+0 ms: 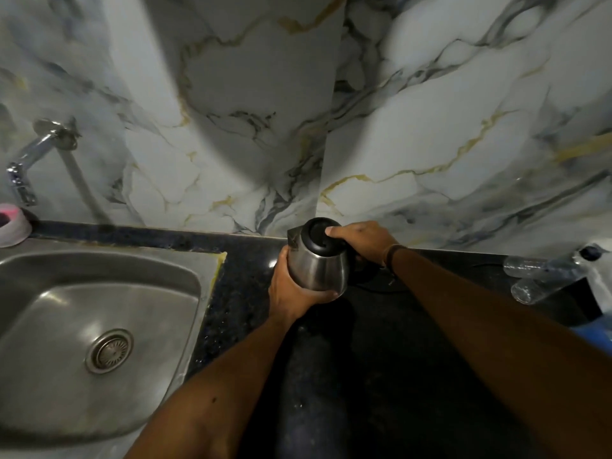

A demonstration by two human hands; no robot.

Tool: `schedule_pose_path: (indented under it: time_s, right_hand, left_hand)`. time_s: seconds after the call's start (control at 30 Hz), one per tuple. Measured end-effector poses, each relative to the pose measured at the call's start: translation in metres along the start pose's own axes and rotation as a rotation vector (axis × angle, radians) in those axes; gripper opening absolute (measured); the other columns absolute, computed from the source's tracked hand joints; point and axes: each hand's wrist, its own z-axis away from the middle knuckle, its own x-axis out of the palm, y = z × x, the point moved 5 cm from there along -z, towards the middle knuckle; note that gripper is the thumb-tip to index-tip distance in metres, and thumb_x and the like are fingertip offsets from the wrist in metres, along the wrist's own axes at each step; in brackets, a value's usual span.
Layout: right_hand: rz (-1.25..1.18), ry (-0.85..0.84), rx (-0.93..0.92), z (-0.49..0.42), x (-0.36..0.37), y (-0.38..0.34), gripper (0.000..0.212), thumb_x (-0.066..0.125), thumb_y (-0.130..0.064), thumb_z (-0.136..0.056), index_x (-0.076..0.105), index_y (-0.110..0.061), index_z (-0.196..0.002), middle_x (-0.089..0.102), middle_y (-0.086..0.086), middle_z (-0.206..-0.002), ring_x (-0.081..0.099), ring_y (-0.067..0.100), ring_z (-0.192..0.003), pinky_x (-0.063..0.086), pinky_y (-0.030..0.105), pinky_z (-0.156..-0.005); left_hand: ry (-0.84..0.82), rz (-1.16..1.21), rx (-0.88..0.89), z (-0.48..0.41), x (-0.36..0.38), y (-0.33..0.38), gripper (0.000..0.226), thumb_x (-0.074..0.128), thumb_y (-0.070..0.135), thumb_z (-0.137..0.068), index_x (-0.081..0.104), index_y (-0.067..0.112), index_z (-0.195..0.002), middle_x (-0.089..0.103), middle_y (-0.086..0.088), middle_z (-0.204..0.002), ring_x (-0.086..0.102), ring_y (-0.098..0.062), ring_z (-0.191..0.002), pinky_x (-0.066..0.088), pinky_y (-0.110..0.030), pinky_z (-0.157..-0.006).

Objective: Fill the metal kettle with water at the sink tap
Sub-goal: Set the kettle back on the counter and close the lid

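Note:
The metal kettle [319,268], steel-bodied with a black lid, stands on the dark counter near the marble wall. My left hand [291,293] wraps around its lower left side. My right hand [362,241] grips the handle on its right side, thumb resting on the black lid. The lid is shut. The steel sink [59,326] lies to the left, its basin dry with a round drain [109,351]. The chrome tap [28,167] sticks out of the wall above the sink's far left; no water runs from it.
A pink-and-white bowl [13,225] sits on the sink's back left corner. Clear plastic bottles [543,271] lie on the counter at the right, beside a blue-and-white object [599,323]. The dark counter [364,376] stretches between sink and bottles.

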Motion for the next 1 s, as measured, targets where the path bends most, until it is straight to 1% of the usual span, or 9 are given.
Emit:
schedule_pose_path:
  time_s: [0.13, 0.3, 0.4, 0.47, 0.57, 0.63, 0.73, 0.9, 1.0]
  right_hand:
    - [-0.012, 0.004, -0.041, -0.013, 0.006, 0.014, 0.071, 0.074, -0.074, -0.077, 0.083, -0.006, -0.095, 0.083, 0.015, -0.097, 0.078, 0.035, -0.096, 0.063, 0.051, -0.091]
    - [-0.006, 0.017, -0.091, -0.019, 0.006, 0.019, 0.066, 0.073, -0.073, -0.084, 0.084, -0.009, -0.092, 0.083, 0.013, -0.091, 0.077, 0.032, -0.085, 0.063, 0.050, -0.087]
    - [-0.004, 0.022, -0.114, -0.021, 0.007, 0.020, 0.061, 0.073, -0.070, -0.088, 0.085, -0.011, -0.095, 0.084, 0.011, -0.092, 0.077, 0.030, -0.090, 0.062, 0.049, -0.088]
    - [0.004, 0.027, -0.121, -0.024, 0.008, 0.020, 0.063, 0.071, -0.072, -0.089, 0.085, -0.011, -0.094, 0.084, 0.010, -0.090, 0.077, 0.029, -0.089, 0.061, 0.046, -0.083]
    - [0.015, 0.036, -0.126, -0.029, 0.009, 0.019, 0.065, 0.069, -0.076, -0.087, 0.085, -0.012, -0.092, 0.084, 0.006, -0.086, 0.077, 0.023, -0.084, 0.057, 0.036, -0.074]
    - [0.018, 0.038, -0.128, -0.032, 0.009, 0.018, 0.067, 0.068, -0.077, -0.086, 0.086, -0.013, -0.095, 0.085, 0.005, -0.090, 0.078, 0.020, -0.087, 0.059, 0.037, -0.080]
    - [0.018, 0.049, -0.136, -0.034, 0.009, 0.021, 0.058, 0.069, -0.073, -0.090, 0.088, -0.019, -0.094, 0.086, 0.001, -0.092, 0.078, 0.017, -0.091, 0.063, 0.041, -0.089]
    - [-0.008, 0.082, -0.145, -0.033, 0.010, 0.027, 0.050, 0.070, -0.063, -0.095, 0.088, -0.016, -0.098, 0.086, 0.007, -0.096, 0.078, 0.025, -0.096, 0.062, 0.049, -0.096]
    - [-0.022, 0.085, -0.154, -0.033, 0.007, 0.024, 0.048, 0.070, -0.063, -0.095, 0.089, -0.019, -0.100, 0.086, 0.006, -0.098, 0.079, 0.023, -0.098, 0.062, 0.048, -0.097]
  left_hand:
    - [-0.006, -0.019, -0.056, -0.001, 0.007, -0.006, 0.163, 0.108, 0.057, -0.036, 0.022, 0.034, -0.173, 0.047, 0.003, -0.170, 0.049, -0.023, -0.153, 0.046, -0.054, -0.125]
    - [-0.011, -0.050, -0.065, -0.005, 0.009, -0.003, 0.163, 0.107, 0.056, -0.038, 0.021, 0.030, -0.174, 0.045, 0.000, -0.171, 0.047, -0.027, -0.155, 0.044, -0.056, -0.126]
    - [-0.012, -0.068, -0.067, -0.007, 0.008, -0.003, 0.162, 0.108, 0.055, -0.038, 0.022, 0.030, -0.173, 0.044, -0.001, -0.172, 0.046, -0.028, -0.155, 0.043, -0.053, -0.127]
    - [-0.012, -0.076, -0.066, -0.010, 0.007, -0.003, 0.161, 0.110, 0.051, -0.040, 0.022, 0.030, -0.173, 0.045, -0.001, -0.171, 0.046, -0.028, -0.155, 0.043, -0.053, -0.126]
    - [-0.010, -0.071, -0.072, -0.013, 0.006, -0.003, 0.161, 0.111, 0.051, -0.040, 0.022, 0.029, -0.173, 0.046, -0.002, -0.170, 0.047, -0.028, -0.154, 0.043, -0.056, -0.126]
    - [-0.010, -0.074, -0.081, -0.014, 0.005, -0.003, 0.161, 0.110, 0.052, -0.040, 0.022, 0.030, -0.173, 0.047, -0.002, -0.170, 0.048, -0.028, -0.153, 0.044, -0.057, -0.125]
    - [-0.014, -0.076, -0.076, -0.016, 0.005, -0.003, 0.160, 0.112, 0.049, -0.041, 0.023, 0.030, -0.172, 0.047, -0.002, -0.169, 0.049, -0.029, -0.153, 0.045, -0.058, -0.124]
    - [-0.026, -0.095, -0.050, -0.018, 0.004, -0.002, 0.157, 0.111, 0.048, -0.041, 0.025, 0.030, -0.171, 0.048, -0.002, -0.168, 0.050, -0.029, -0.151, 0.046, -0.053, -0.124]
    - [-0.027, -0.090, -0.039, -0.020, 0.002, 0.001, 0.155, 0.110, 0.050, -0.040, 0.027, 0.031, -0.170, 0.052, -0.002, -0.165, 0.053, -0.029, -0.148, 0.048, -0.056, -0.122]
